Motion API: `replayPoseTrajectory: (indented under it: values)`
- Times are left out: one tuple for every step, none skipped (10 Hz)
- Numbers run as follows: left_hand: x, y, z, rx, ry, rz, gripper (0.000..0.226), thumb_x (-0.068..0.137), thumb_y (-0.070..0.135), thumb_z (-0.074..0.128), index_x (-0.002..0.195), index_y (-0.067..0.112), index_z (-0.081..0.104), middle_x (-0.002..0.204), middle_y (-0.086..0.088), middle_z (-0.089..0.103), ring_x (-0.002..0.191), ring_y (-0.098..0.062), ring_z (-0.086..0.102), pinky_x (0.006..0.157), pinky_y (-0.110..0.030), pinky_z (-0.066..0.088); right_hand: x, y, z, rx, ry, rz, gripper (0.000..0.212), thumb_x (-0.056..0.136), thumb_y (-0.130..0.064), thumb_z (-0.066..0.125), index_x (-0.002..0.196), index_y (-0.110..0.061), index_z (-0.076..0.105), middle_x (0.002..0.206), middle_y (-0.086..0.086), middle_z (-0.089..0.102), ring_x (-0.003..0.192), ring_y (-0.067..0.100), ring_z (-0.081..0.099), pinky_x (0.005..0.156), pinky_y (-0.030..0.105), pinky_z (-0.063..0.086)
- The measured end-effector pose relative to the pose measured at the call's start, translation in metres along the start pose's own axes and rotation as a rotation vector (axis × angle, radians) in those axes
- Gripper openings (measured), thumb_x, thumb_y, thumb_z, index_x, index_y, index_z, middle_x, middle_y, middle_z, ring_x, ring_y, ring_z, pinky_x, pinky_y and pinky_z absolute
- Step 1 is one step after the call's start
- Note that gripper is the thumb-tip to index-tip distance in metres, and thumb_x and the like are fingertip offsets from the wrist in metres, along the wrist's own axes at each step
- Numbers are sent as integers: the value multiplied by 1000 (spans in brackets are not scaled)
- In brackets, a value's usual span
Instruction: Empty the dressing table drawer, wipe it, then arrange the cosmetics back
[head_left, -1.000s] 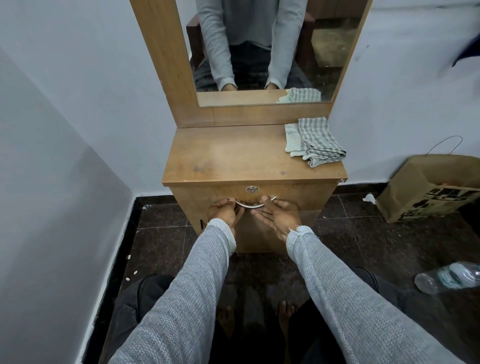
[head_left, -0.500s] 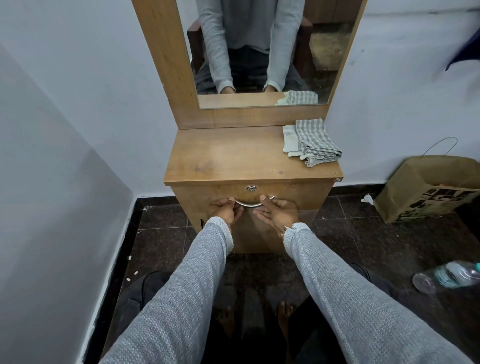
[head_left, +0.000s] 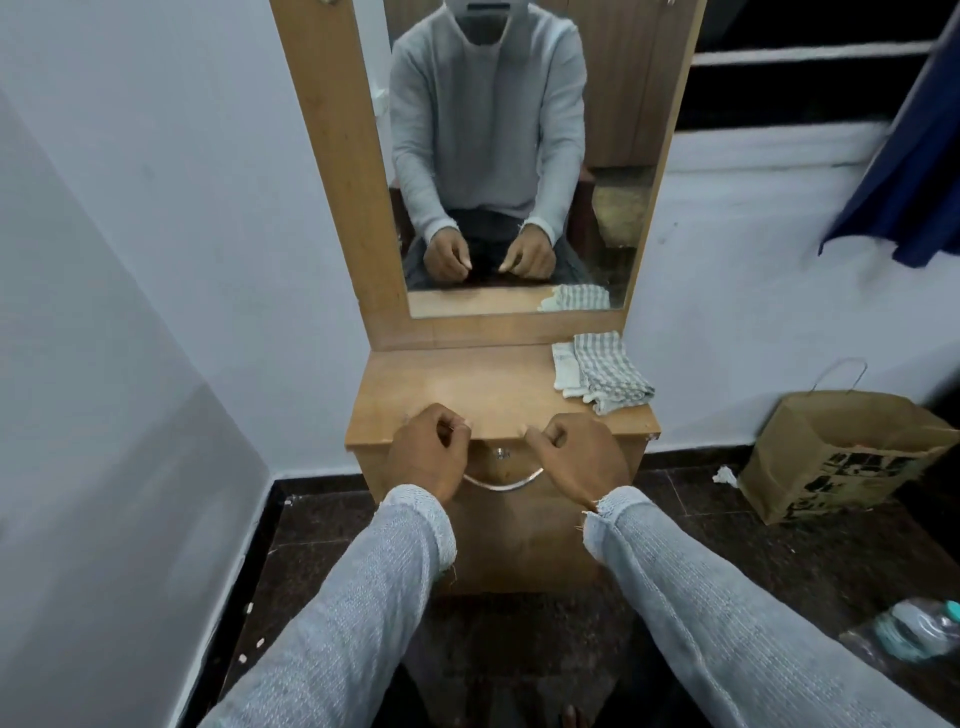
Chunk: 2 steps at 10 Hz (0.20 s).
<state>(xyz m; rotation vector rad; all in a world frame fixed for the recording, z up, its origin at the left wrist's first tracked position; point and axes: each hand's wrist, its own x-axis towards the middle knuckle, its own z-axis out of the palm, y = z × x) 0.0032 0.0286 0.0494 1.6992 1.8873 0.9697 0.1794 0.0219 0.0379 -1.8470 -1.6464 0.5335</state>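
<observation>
Drawer handle (head_left: 503, 482) | below, between curled fingers (head_left: 457, 431) | untouched

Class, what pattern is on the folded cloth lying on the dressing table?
Grey-and-white checks, head view.

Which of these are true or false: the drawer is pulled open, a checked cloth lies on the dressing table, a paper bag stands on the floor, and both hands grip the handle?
1. The drawer is pulled open. False: it is closed.
2. A checked cloth lies on the dressing table. True.
3. A paper bag stands on the floor. True.
4. The left hand and right hand grip the handle. False: both are above it, curled and holding nothing.
</observation>
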Motion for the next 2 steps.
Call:
replayPoseTrajectory:
  values:
    - [28, 34, -30, 18, 119, 112, 19, 90, 41, 57, 77, 26, 60, 72, 13, 61, 70, -11, 59, 65, -25, 45, 29, -22, -32, -52, 157, -95, 52, 89, -54, 55, 57, -13, 53, 54, -2, 57, 57, 16, 55, 57, 33, 45]
    - [65, 71, -62, 58, 294, 278, 21, 91, 43, 55, 80, 26, 60, 67, 13, 59, 63, -13, 58, 60, -25, 41, 64, -44, -63, -72, 328, -175, 55, 90, -53, 54, 54, -12, 47, 49, -1, 51, 52, 17, 50, 52, 31, 39]
